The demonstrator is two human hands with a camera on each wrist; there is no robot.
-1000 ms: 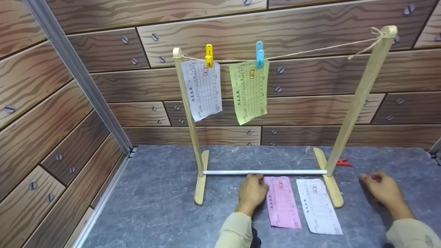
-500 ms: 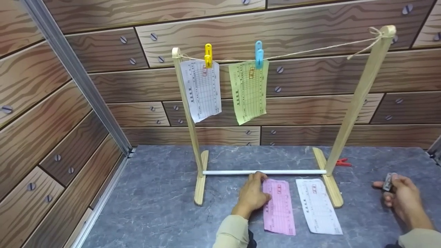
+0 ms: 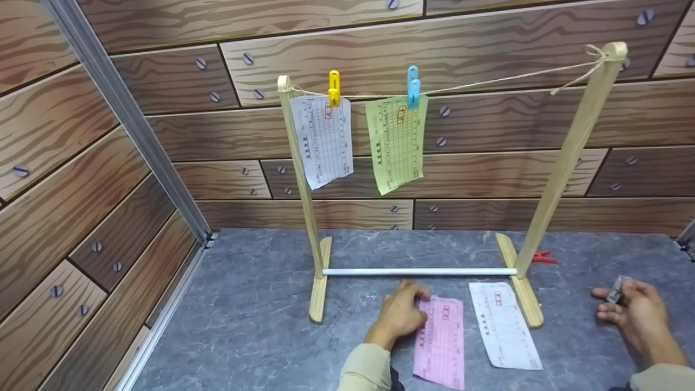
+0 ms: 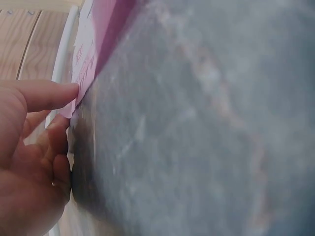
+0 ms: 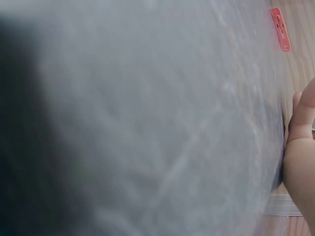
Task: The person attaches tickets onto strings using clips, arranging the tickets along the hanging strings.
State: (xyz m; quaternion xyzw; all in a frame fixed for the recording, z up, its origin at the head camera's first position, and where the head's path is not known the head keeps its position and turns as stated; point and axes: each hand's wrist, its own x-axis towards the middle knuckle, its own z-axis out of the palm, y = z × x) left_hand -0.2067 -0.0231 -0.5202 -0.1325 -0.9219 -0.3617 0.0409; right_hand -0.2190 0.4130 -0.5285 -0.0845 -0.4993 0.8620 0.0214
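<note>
My left hand (image 3: 400, 315) pinches the left edge of a pink printed paper slip (image 3: 441, 342), thumb on one face. In the left wrist view the slip's corner (image 4: 68, 111) shows between the thumb and a fingertip. My right hand (image 3: 643, 317), over the table at the right, holds a small grey clothespin (image 3: 617, 289) between thumb and fingers. A white printed slip (image 3: 505, 326) lies flat to the right of the pink one. On the string (image 3: 499, 81) above hang another white slip (image 3: 324, 144) under a yellow clothespin (image 3: 334, 89) and a green slip (image 3: 398, 146) under a blue clothespin (image 3: 413, 88).
The string is tied between two wooden posts (image 3: 570, 157), joined low down by a white rod (image 3: 418, 272). A red clothespin (image 3: 544, 257) lies by the right post's base. Behind the grey marbled table (image 3: 244, 336) stands a wood-patterned wall (image 3: 488, 179).
The pink slip has slid toward me with my left hand at its edge. My right hand has moved right and nearer, and the grey clothespin now shows in its fingers.
</note>
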